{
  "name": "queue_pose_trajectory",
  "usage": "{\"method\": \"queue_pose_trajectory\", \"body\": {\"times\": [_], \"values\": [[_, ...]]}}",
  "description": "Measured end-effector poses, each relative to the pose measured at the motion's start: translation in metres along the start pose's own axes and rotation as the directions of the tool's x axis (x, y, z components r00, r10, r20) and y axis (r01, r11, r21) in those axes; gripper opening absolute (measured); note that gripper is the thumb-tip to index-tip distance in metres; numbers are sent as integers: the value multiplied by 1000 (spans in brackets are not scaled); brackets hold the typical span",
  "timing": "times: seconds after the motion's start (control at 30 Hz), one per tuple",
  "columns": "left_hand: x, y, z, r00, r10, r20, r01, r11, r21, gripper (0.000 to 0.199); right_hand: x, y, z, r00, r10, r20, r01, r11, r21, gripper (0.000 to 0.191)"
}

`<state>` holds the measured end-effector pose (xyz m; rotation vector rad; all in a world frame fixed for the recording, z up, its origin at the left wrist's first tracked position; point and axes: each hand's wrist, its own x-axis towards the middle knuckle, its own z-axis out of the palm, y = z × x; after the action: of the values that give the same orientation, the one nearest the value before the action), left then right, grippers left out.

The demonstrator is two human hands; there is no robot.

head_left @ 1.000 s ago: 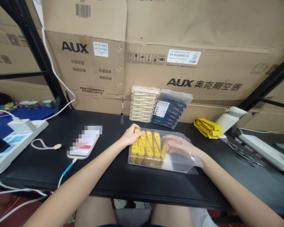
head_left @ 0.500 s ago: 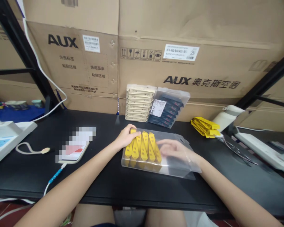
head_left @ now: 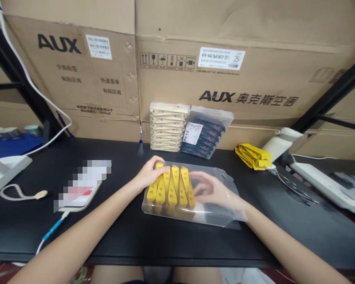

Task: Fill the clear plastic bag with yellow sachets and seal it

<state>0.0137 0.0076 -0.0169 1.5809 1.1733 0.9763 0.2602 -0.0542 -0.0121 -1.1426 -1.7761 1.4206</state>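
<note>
A clear plastic box (head_left: 215, 219) lies on the black table in front of me, its flap end toward the right. Several yellow triangular packets (head_left: 172, 185) stand side by side in its left part. My left hand (head_left: 152, 172) grips the box's left end, thumb over the top near the packets and fingers behind it. Through the open right end, my right hand (head_left: 211, 189) reaches inside. Its fingers are curved and apart, fingertips at the rightmost packet, partly blurred by the plastic. More yellow packets (head_left: 253, 156) lie in a pile to the back right.
Behind stand a box of cream packets (head_left: 168, 128) and a box of dark blue packets (head_left: 207, 134), against large cartons (head_left: 106, 130). A phone (head_left: 83, 189) on a cable lies left. At right are a white bottle (head_left: 284, 144), glasses (head_left: 292, 185) and a power strip (head_left: 328, 181).
The whole view has shifted, so most things sit further left. My right hand's fingers look more curled beside the packets. My left hand keeps its hold on the box.
</note>
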Motion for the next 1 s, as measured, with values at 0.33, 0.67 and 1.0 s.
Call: {"method": "queue_pose_trajectory", "body": {"times": [0.33,0.67,1.0], "values": [[-1,-5,3,998,-19,-67,13,995,-97,37,0,4,-2,1000,-1,-4,2,1000,19,59],[-3,-7,7,985,27,-170,-56,985,-166,40,8,14,-7,980,27,-196,-4,993,116,55],[-2,-10,7,979,50,-200,-84,983,-165,28,-8,-2,-45,966,239,103,-259,913,314,34]]}}
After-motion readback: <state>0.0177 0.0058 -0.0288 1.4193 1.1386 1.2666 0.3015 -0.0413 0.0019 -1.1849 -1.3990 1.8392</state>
